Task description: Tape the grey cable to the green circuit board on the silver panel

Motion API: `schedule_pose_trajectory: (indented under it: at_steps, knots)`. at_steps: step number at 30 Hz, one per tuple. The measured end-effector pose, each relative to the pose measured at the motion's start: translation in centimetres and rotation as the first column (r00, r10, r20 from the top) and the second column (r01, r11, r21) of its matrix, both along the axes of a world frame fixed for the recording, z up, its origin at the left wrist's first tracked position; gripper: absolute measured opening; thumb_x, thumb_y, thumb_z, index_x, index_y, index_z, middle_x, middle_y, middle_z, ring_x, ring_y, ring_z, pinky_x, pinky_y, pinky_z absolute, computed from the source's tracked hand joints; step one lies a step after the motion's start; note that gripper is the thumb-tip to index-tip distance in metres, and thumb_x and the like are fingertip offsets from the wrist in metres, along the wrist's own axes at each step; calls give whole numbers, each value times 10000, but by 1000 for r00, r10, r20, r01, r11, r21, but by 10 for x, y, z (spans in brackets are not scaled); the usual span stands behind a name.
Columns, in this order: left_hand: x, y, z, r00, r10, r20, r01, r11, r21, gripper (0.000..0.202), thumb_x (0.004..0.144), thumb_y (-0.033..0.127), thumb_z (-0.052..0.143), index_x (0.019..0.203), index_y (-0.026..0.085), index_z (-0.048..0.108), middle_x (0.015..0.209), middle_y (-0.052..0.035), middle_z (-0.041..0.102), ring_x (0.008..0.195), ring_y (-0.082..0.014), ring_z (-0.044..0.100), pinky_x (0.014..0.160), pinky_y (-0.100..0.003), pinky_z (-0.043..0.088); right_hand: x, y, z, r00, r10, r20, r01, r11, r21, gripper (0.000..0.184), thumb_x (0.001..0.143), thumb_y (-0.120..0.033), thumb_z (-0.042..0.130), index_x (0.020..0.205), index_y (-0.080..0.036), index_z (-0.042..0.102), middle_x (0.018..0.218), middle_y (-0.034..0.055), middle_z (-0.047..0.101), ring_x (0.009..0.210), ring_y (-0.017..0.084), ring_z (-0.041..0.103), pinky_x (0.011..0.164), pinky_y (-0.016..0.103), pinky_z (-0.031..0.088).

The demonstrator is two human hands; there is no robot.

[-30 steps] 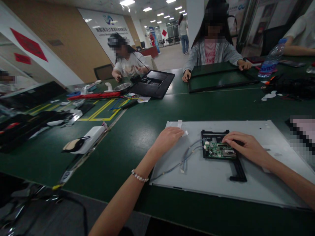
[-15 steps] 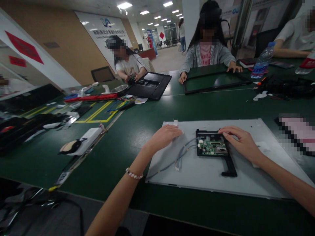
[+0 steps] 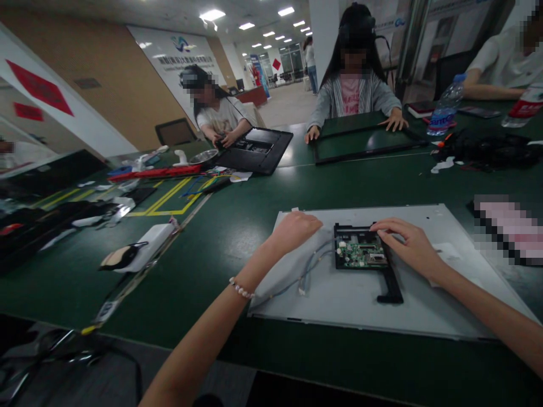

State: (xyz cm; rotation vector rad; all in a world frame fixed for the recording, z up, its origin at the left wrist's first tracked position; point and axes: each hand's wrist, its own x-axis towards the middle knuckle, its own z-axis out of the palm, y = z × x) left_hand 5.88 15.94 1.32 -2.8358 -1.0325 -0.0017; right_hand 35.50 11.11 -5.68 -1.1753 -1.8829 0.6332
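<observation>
A black plastic frame (image 3: 391, 282) carrying a green circuit board (image 3: 360, 255) lies on a large pale grey flat panel (image 3: 322, 308). My right hand (image 3: 409, 246) is at the frame's top right corner, thumb and fingers closed on its edge. Over the panel's upper left part is my left hand (image 3: 297, 230), with its fingers bunched together and curled down. Their tips are hidden, so anything they hold does not show. Thin blue-grey cables (image 3: 311, 263) run from the board's left side across the panel, below my left hand.
A white device with a pouch (image 3: 124, 257) lies left on the green table (image 3: 207, 249). Across it, one person handles a black casing (image 3: 258, 150), another a black bezel (image 3: 369, 154). A water bottle (image 3: 445, 107), black parts (image 3: 487, 148) and a pixelated pink object (image 3: 509, 226) are right.
My left hand has moved slightly right, its fingers going from stretched out to bunched. My right hand keeps its place at the frame. The whole view has shifted a little.
</observation>
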Motion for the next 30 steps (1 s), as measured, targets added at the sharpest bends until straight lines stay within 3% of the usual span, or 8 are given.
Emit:
schedule_pose_trajectory:
  at_steps: [7, 10, 13, 17, 21, 30]
  knots:
    - [61, 9, 6, 995, -43, 87, 47, 998, -41, 228, 920, 102, 427, 1015, 140, 630, 945, -86, 682, 836, -162, 649, 690, -264, 469, 2, 1, 1, 999, -47, -1, 47, 999, -6, 234, 906, -322, 476, 966, -246, 689, 1071, 69, 681, 1027, 246, 618, 841, 400, 518]
    - [85, 10, -1, 996, -26, 90, 27, 1000, -11, 244, 912, 89, 446, 1103, 140, 590, 912, -84, 695, 789, -176, 657, 643, -272, 454, 3, 3, -1, 998, -68, -7, 68, 998, 13, 226, 893, -312, 482, 949, -243, 690, 1054, 64, 685, 1019, 242, 620, 845, 396, 517]
    - [101, 9, -12, 997, -38, 71, 37, 999, 25, 188, 895, 102, 490, 1023, 147, 618, 843, -79, 698, 773, -190, 662, 621, -274, 438, 3, 4, -5, 997, -70, -17, 70, 997, 23, 221, 882, -302, 488, 966, -238, 682, 1047, 63, 688, 1008, 238, 623, 862, 400, 508]
    - [112, 10, -24, 998, -42, 46, 41, 999, 28, 160, 860, 95, 520, 854, 148, 671, 805, -81, 697, 801, -206, 662, 649, -292, 437, 4, 6, -12, 990, -133, -49, 133, 991, -13, 287, 865, -287, 503, 1122, -232, 620, 1127, 70, 667, 1015, 232, 624, 887, 418, 503]
    - [115, 10, -29, 995, -1, 103, 2, 1000, -8, 187, 878, 126, 511, 847, 139, 695, 861, -88, 696, 817, -196, 644, 711, -301, 452, 3, 9, -17, 986, -164, -12, 163, 985, -50, 440, 839, -271, 533, 1274, -215, 510, 1182, 91, 644, 1083, 245, 604, 928, 441, 486]
    - [112, 10, -37, 965, 53, 257, -25, 993, -113, 220, 901, 159, 500, 941, 145, 716, 903, -84, 704, 869, -192, 629, 833, -333, 472, -2, 8, -17, 969, -132, 207, 115, 989, 93, 395, 847, -283, 501, 1223, -169, 537, 1190, 139, 633, 1093, 284, 588, 954, 473, 460]
